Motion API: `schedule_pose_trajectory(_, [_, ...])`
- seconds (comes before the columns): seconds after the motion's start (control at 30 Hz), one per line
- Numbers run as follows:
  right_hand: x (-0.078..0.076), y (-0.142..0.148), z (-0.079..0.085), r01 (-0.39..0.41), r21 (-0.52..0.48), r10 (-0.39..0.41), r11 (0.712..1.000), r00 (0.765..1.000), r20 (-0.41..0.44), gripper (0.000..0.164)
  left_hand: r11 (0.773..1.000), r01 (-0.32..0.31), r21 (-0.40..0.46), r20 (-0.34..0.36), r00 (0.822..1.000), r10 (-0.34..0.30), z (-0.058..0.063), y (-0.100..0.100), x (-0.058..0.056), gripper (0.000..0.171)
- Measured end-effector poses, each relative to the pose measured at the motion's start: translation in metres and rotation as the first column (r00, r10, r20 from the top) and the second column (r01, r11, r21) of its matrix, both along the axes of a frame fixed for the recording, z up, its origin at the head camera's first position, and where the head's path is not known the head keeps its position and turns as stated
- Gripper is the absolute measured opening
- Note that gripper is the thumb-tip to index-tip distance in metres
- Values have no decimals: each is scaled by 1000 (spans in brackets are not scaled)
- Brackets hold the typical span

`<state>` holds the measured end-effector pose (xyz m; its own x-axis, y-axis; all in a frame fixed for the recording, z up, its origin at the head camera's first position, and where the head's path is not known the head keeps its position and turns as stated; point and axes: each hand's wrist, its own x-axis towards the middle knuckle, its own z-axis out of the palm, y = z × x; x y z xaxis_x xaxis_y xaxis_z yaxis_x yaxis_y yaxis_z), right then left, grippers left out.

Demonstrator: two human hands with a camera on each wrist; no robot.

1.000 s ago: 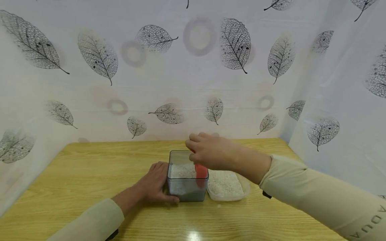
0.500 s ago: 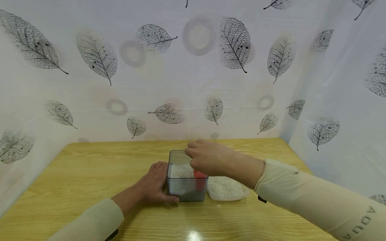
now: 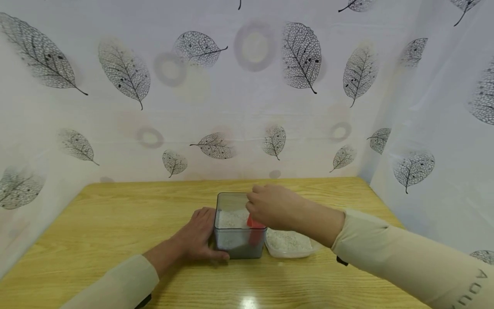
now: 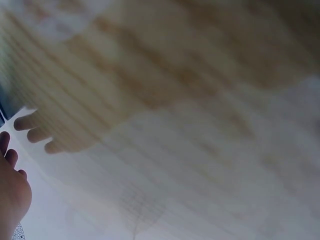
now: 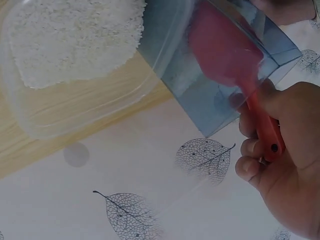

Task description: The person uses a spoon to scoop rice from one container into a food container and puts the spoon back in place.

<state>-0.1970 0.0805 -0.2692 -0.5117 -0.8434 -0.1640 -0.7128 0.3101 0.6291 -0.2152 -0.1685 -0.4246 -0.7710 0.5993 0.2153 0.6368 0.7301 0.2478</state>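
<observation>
A red scoop (image 5: 225, 47) has its handle gripped in my right hand (image 3: 275, 208), over the right side of a clear grey bin (image 3: 237, 242). Its head is down inside the bin, seen through the wall in the right wrist view. White rice (image 3: 233, 219) lies in the bin. My left hand (image 3: 200, 236) rests against the bin's left side, fingers extended along it and thumb across the near face. In the left wrist view, only part of the left hand (image 4: 12, 187) shows at the edge.
A shallow clear tub (image 5: 95, 117) holding more rice (image 5: 75, 40) stands on the wooden table (image 3: 127, 214), close against the bin's right side. A leaf-printed curtain (image 3: 247, 98) hangs behind the table and along both sides.
My right hand has lowered with the scoop, so the scoop's head sits deeper in the bin, and then shifted slightly right. My left hand and the bin have stayed put.
</observation>
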Motion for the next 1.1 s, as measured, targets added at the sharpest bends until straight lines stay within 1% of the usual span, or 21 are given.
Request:
schedule_pose_trajectory(0.1, [0,8,-6,-14,-57,15,998,1000,21,7,1000,-3,-1,4,1000,3,0,0,0,112])
schedule_pose_trajectory(0.23, [0,16,-12,-37,-131,42,991,998,41,12,1000,12,9,3,1000,-12,1,1,1,111])
schedule_pose_trajectory(0.3, [0,18,-15,-30,-170,41,985,997,60,15,1000,21,16,-1,1000,-21,1,1,2,110])
schedule_pose_trajectory(0.37, [1,20,-17,6,-228,20,974,994,110,16,999,27,19,-3,1000,-27,2,1,2,109])
schedule_pose_trajectory(0.5, [3,22,-22,93,-356,-16,930,977,213,19,999,28,20,-1,1000,-28,1,1,2,108])
schedule_pose_trajectory(0.57, [3,23,-24,123,-404,-22,906,969,246,20,999,26,20,4,1000,-26,0,1,1,108])
schedule_pose_trajectory(0.67, [4,23,-25,159,-435,-35,886,959,281,20,1000,19,16,13,1000,-19,-1,0,1,109])
schedule_pose_trajectory(0.87, [6,23,-26,240,-490,-54,838,930,363,19,1000,0,1,31,1000,0,1,1,1,113])
schedule_pose_trajectory(0.97, [7,23,-27,296,-507,-75,809,908,411,19,1000,-2,0,39,999,2,1,1,1,113])
schedule_pose_trajectory(1.1, [9,24,-29,370,-527,-92,765,873,479,17,1000,3,14,45,999,-4,1,0,1,112])
